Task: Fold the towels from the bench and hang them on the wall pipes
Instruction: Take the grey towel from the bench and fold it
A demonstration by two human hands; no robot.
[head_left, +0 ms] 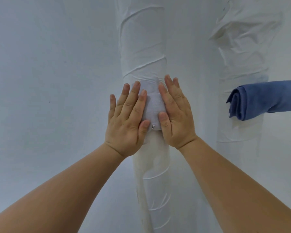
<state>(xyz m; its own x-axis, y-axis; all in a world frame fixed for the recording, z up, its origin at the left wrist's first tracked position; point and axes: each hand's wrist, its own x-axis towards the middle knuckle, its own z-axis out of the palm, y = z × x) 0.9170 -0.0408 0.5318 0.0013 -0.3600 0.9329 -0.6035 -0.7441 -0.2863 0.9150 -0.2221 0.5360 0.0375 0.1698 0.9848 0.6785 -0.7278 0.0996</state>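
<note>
Left hand [127, 120] and right hand [175, 115] both flat, fingers straight, grasping nothing. My palms press pale towel [153, 105] from either side against middle pipe [143, 47]. Small metal hook [152, 126] shows at towel's lower edge. Blue towel [262, 98] folded at right pipe [242, 61], well apart.

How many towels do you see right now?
2: a white towel on the middle pipe, a blue towel on the right pipe. More may be out of view.
</note>
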